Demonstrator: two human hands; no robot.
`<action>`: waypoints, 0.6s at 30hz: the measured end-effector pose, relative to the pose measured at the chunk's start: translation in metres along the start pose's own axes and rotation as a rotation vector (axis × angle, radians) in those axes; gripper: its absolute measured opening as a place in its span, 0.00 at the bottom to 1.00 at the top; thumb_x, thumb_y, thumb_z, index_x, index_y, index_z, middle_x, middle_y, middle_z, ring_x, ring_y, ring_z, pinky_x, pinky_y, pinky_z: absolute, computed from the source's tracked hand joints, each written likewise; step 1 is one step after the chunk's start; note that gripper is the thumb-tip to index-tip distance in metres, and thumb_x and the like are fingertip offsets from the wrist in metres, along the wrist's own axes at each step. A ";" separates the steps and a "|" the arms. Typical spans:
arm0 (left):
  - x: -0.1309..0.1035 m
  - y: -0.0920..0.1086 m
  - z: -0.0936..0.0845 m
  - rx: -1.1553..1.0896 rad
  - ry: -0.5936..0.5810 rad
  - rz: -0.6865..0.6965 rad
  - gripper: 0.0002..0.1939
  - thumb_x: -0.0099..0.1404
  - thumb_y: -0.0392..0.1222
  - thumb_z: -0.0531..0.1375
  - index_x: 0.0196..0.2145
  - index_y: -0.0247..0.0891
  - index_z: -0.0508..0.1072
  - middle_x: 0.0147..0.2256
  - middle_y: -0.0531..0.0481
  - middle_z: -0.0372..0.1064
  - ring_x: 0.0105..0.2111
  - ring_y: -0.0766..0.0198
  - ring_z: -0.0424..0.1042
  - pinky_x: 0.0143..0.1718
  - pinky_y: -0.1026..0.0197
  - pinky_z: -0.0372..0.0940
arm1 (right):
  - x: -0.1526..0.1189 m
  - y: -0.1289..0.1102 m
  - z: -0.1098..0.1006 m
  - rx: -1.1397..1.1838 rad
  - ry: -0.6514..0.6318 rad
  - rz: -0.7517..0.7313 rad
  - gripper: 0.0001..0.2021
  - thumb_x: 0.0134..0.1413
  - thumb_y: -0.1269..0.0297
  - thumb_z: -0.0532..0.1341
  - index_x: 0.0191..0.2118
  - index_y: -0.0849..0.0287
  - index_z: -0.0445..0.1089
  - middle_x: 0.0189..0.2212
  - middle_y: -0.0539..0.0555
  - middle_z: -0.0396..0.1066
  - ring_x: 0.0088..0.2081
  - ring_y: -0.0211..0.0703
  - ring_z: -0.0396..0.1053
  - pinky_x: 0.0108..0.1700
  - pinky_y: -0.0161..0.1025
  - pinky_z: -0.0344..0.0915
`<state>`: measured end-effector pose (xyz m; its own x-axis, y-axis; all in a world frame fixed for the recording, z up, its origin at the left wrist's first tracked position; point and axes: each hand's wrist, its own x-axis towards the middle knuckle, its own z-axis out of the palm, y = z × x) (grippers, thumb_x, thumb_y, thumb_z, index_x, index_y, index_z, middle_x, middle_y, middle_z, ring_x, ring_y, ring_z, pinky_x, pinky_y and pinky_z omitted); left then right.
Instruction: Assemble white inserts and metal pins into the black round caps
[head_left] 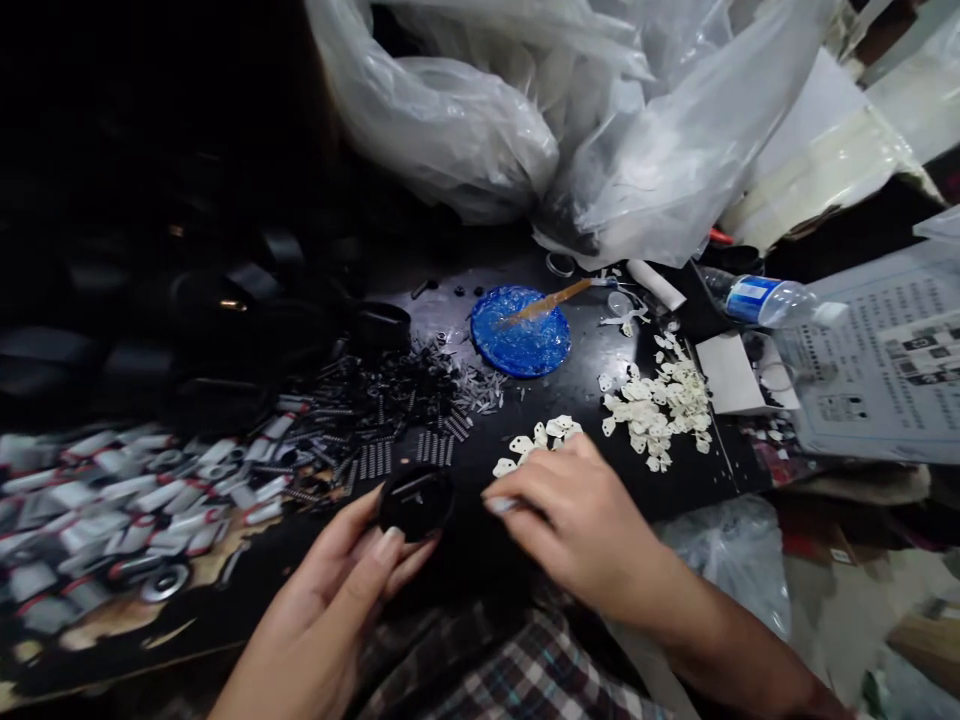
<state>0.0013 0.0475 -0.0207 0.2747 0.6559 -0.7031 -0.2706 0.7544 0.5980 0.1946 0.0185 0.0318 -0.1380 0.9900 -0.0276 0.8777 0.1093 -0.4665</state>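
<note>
Head view: left hand (341, 600) has its grip pinching a black round part (417, 508), thumb on the near edge, fingers behind and beneath. Part is held above the near edge of the desk (589, 375), tilted so its recessed face shows; a slim bar-like detail lies across the recess.

Right hand (581, 520) is just beside it, apart from the part. Grip pressed together at thumb and forefinger, with a pale spot at the tips; cannot tell whether that is a nail or a small piece.

Just beyond the right hand: a small group of cream plates (523, 444), partly covered by it. Larger heap of cream pieces (660, 405) farther right.

Behind the hands, a blue dish (491, 350) of glossy blue paste, with a brown stick (562, 298) slanting out to the right. Left of the dish, light-grey slivers (486, 392); nearer, dark coil springs (375, 460), some lined up side by side.

Far left: heap of pale cylinders (161, 492) with red bands, a metal ring (165, 581) at its near edge. Dark shapes behind these are blurred.

Back: clear plastic bags (637, 170). Right: a bottle (780, 302), lying on its side, with a blue label.
</note>
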 end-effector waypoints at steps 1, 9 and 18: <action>0.000 0.000 0.002 -0.038 0.008 -0.015 0.27 0.59 0.47 0.66 0.55 0.47 0.67 0.51 0.46 0.73 0.47 0.52 0.74 0.44 0.62 0.71 | -0.006 0.005 -0.002 -0.030 -0.031 0.069 0.05 0.62 0.69 0.57 0.36 0.59 0.71 0.32 0.49 0.75 0.33 0.38 0.69 0.42 0.41 0.50; -0.001 -0.001 0.008 -0.113 0.067 -0.047 0.31 0.60 0.48 0.65 0.59 0.51 0.63 0.47 0.46 0.76 0.49 0.51 0.73 0.54 0.54 0.65 | -0.006 0.033 -0.001 -0.090 0.009 0.147 0.07 0.63 0.71 0.56 0.42 0.58 0.71 0.39 0.51 0.75 0.41 0.42 0.69 0.43 0.41 0.52; 0.000 -0.002 0.010 -0.058 0.031 0.026 0.27 0.61 0.48 0.64 0.58 0.49 0.65 0.50 0.47 0.74 0.49 0.53 0.73 0.55 0.56 0.64 | 0.031 0.046 -0.001 -0.401 0.061 0.112 0.06 0.63 0.65 0.58 0.37 0.58 0.72 0.33 0.52 0.73 0.33 0.43 0.66 0.39 0.43 0.49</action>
<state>0.0111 0.0463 -0.0177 0.2380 0.6736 -0.6997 -0.3305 0.7336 0.5938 0.2310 0.0538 0.0106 -0.0145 0.9999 -0.0003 0.9965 0.0144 -0.0823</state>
